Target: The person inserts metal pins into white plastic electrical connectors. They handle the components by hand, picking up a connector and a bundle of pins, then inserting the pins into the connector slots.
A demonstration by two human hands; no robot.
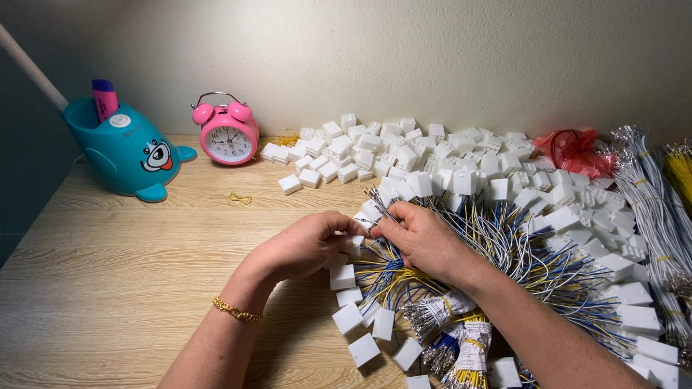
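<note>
Two bare forearms and hands enter from the bottom edge of the view. The left hand (306, 245) has no rings that can be seen; its wrist carries a thin gold chain bracelet (237, 311) of small links, worn snug. The right hand (422, 238) is also bare, with no watch, band or ring visible. No sleeves reach into view on either arm; both forearms are uncovered up to the picture's edge. Fingernails are too small to describe.

table (115, 288): matt wood grain | connector housings (404, 155): white plastic | clock (225, 133): glossy pink
</note>
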